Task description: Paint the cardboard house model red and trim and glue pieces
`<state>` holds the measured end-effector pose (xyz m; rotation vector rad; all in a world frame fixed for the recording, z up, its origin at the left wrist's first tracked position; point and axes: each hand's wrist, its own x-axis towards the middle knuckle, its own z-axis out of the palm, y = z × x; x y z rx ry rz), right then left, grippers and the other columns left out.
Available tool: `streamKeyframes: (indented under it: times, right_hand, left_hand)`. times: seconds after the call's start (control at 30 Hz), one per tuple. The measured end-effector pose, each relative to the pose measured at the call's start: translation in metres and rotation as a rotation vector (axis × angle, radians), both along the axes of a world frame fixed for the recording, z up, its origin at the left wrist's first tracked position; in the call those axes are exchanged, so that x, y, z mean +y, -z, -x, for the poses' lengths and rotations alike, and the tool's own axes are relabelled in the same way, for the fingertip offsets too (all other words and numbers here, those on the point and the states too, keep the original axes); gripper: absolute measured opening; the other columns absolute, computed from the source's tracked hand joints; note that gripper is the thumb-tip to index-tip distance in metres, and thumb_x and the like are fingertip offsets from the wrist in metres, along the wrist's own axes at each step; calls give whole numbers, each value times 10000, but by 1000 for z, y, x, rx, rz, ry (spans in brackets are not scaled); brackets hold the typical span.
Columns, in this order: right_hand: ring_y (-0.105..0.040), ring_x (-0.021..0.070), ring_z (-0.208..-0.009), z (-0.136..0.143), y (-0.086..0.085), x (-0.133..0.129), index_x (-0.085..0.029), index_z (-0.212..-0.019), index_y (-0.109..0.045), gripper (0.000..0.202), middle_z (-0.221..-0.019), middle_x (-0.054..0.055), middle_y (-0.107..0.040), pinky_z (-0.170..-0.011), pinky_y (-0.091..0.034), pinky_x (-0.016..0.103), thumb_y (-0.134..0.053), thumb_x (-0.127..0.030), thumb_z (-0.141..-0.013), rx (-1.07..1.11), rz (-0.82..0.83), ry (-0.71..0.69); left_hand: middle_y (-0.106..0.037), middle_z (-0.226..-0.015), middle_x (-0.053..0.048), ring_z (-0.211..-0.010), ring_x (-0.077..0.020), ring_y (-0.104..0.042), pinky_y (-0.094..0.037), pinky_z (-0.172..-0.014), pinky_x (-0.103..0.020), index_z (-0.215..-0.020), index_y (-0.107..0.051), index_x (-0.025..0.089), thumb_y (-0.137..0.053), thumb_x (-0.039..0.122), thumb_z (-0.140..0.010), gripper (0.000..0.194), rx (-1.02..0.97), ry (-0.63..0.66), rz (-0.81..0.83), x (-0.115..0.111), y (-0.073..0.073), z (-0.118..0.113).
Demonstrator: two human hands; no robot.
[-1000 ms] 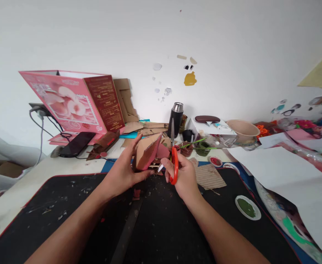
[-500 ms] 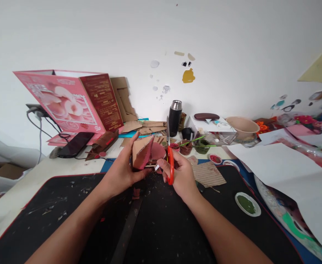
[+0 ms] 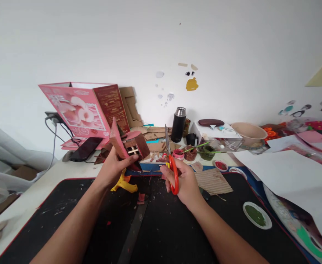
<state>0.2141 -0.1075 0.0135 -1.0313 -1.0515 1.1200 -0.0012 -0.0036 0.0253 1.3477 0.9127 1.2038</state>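
Note:
My left hand (image 3: 112,165) is closed round a small cardboard model house (image 3: 135,146), painted brown and pink. The house is tilted, with its cross-barred window facing me and a pink roof panel on the left. In my right hand (image 3: 185,179) are scissors (image 3: 173,170) with orange handles, their blades pointing up and away from me. A tiny white piece shows by my right fingertips; whether they pinch it is unclear. Below the house lies a yellow tool (image 3: 125,182) that looks like a glue gun, partly hidden by my left hand.
A black mat (image 3: 174,223) with scraps carries a dark ruler-like strip (image 3: 134,229), corrugated cardboard (image 3: 213,181) and a lid of green paint (image 3: 257,216). Behind stand a black flask (image 3: 178,126), paint pots (image 3: 190,153) and a pink box (image 3: 80,110). White paper (image 3: 290,176) lies right.
My left hand has moved left and turned the house, bringing its window into view. The scissors have come apart from the house. The yellow tool now shows. The camera view has shifted slightly.

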Motion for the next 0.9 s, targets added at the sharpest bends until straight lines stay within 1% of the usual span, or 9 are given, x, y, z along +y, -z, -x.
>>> streamKeyframes:
  times: [0.13,0.27,0.37,0.47,0.53,0.6,0.67,0.8,0.9]
  right_hand:
    - [-534,81,-378,1,-2,-3,-201,-1029,-764,455,-667,-66,-594,-371,-383,203,-916,-586,-840,14,4,-45]
    - [-537,81,-360,1,-6,-5,-194,-1032,-750,504,-650,-72,-591,-354,-370,192,-934,-607,-808,31,33,-99]
    - [-535,85,-345,2,-7,-5,-198,-1010,-706,521,-652,-77,-607,-339,-379,195,-960,-586,-773,49,59,-136]
    - [-525,77,-332,3,-5,-5,-218,-975,-630,531,-663,-88,-622,-329,-392,188,-975,-559,-758,67,68,-146]
    - [-518,76,-325,4,-5,-4,-237,-996,-582,559,-670,-98,-637,-321,-391,180,-985,-536,-749,82,72,-145]
    - [-516,84,-318,3,-5,-4,-253,-1046,-553,592,-666,-102,-658,-312,-384,177,-988,-523,-747,96,74,-151]
    - [-518,93,-313,3,-5,-3,-260,-1089,-541,608,-663,-96,-680,-310,-378,176,-980,-520,-760,111,69,-163]
    - [-527,101,-311,2,-2,-1,-259,-1130,-538,604,-667,-80,-706,-323,-381,179,-967,-509,-788,155,53,-180]
    - [-534,100,-315,1,2,0,-263,-1244,-535,652,-691,-67,-735,-337,-374,173,-964,-497,-811,203,38,-197]
  left_hand:
    - [-826,-1001,-72,-972,-292,-795,-643,-857,-358,-1146,-739,188,-1055,444,-590,689,-177,-35,39,3,-1,1]
    - [-837,-1041,-88,-945,-285,-798,-646,-846,-367,-1109,-765,186,-1048,442,-599,637,-261,-52,68,5,-3,1]
    - [-822,-966,-68,-904,-271,-790,-648,-830,-360,-1050,-772,183,-1054,432,-581,601,-284,-89,33,6,-5,0]
    - [-816,-990,-68,-915,-282,-794,-667,-822,-383,-1086,-751,182,-1048,428,-586,631,-248,-133,-23,5,-6,-1]
    - [-818,-1031,-81,-878,-296,-801,-681,-755,-403,-1156,-724,182,-1036,443,-595,693,-178,-150,-41,2,-7,-2]
    - [-822,-1039,-88,-785,-291,-801,-681,-668,-404,-1212,-693,184,-1022,469,-614,739,-103,-150,-41,-1,-9,-2]
    - [-828,-1044,-89,-749,-295,-808,-682,-631,-401,-1236,-673,190,-1008,493,-639,749,-55,-146,-45,-3,-10,-1]
    - [-834,-1017,-72,-830,-323,-827,-701,-678,-412,-1258,-675,209,-992,505,-669,731,-33,-158,-73,-2,-9,1]
    - [-831,-1032,-80,-927,-335,-817,-710,-752,-437,-1218,-694,202,-990,502,-666,694,-93,-130,-60,0,-8,2]
